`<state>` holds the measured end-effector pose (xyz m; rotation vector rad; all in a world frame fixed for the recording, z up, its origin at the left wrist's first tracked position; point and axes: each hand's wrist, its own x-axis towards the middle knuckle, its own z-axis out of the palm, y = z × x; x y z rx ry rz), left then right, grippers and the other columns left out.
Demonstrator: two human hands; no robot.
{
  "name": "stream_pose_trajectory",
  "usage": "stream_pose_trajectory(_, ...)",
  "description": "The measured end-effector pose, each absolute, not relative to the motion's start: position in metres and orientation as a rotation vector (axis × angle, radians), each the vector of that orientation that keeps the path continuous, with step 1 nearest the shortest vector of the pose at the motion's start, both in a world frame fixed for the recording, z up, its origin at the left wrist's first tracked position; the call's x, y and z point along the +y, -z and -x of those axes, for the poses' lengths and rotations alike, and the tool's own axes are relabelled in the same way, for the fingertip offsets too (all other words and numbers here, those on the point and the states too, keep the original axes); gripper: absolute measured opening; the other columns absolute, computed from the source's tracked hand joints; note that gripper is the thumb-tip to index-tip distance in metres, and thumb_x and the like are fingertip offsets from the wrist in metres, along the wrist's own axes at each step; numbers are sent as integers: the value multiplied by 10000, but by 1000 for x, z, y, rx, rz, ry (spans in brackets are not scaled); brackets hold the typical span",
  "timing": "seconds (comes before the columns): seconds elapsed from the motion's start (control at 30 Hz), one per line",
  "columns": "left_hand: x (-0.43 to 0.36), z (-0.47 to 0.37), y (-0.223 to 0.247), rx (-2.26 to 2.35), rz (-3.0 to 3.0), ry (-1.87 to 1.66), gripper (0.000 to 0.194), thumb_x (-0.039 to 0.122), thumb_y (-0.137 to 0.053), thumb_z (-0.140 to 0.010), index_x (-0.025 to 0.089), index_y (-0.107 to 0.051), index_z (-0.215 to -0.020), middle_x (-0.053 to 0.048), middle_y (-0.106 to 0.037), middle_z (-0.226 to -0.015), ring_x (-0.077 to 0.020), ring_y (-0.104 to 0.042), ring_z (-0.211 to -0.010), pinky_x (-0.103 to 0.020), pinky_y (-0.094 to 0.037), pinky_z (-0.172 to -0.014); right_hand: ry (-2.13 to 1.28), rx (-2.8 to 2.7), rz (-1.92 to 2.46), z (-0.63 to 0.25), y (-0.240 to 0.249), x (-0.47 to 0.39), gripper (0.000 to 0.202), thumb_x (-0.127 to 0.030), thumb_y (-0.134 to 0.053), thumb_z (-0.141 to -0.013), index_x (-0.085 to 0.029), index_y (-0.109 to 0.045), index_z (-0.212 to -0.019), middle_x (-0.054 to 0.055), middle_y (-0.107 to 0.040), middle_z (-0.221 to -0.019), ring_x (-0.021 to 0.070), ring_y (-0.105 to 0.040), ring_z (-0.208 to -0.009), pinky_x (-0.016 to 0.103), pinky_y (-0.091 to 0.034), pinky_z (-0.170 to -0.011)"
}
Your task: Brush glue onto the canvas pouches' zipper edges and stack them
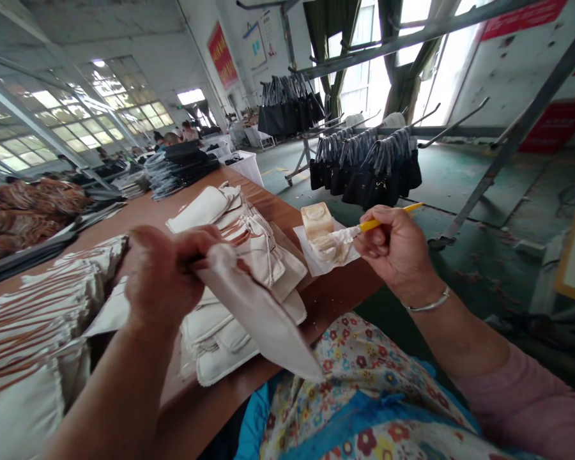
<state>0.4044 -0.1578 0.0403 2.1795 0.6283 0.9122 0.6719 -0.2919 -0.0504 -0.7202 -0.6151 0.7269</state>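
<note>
My left hand point(165, 271) is closed on a white bag piece point(268, 319), blurred by motion, which slants down toward my lap. Between the fingers of my right hand point(393, 249) is a yellow-handled brush point(371, 225), its handle end pointing right. White paste coats the brush's lower part. Its tip is at a paste-smeared container point(317, 220) standing on a white sheet point(321, 265) at the table's edge. Under and beyond the held piece lies a stack of white bag pieces point(249, 345) with brown cords.
More white pieces with brown strips point(43, 313) lie in rows on the brown table point(144, 214) at left. Dark stacked pieces point(182, 169) stand farther back. Black bags point(368, 176) hang from a metal rack point(498, 153) at right. People sit in the distance.
</note>
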Motion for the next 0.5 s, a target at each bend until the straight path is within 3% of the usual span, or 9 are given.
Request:
stream_pose_trajectory(0.1,-123,-375,-45,595,-2023,-808,886,813,-141,-893,179,-644,-531,-25,-573,-559,-144,-525,-656,-334,-478,-735,-565,-624,805,-691,61,-296,126,-272,-642,-753,-208,-589,-657,-69,-362,-439,82,-235,-359,239,-219,-364)
stream_pose_trajectory(0.2,-81,-338,-15,879,-1892,-365,954,864,-100,-844,176,-745,-703,-39,-693,-728,-175,-596,-774,-344,-509,-793,-360,-632,970,-714,92,-288,130,-273,-679,-766,-201,-601,-691,-62,-416,-447,91,-302,-368,236,-205,-370)
stream_pose_trajectory(0.3,-55,-315,35,1088,-1878,-143,781,859,-368,-798,214,-777,-957,-69,-757,-1026,-245,-658,-979,-348,-524,-899,-198,-725,1242,-735,131,-267,196,-338,-682,-792,-194,-593,-692,-49,-464,-467,109,-376,-402,242,-265,-396)
stream_pose_trajectory(0.37,-53,-315,71,1172,-2026,-71,649,780,-559,-754,223,-763,-1018,-87,-750,-1105,-274,-669,-1026,-345,-517,-931,-142,-863,1444,-744,152,-248,221,-375,-629,-830,-187,-611,-715,-25,-520,-501,135,-460,-452,257,-348,-452)
stream_pose_trajectory(0.5,-76,-341,125,1141,-2327,-98,518,604,-569,-836,188,-700,-1115,-104,-733,-1089,-266,-686,-973,-335,-520,-862,-91,-1047,1611,-745,179,-210,226,-366,-588,-846,-178,-648,-737,40,-653,-641,189,-597,-604,295,-444,-612)
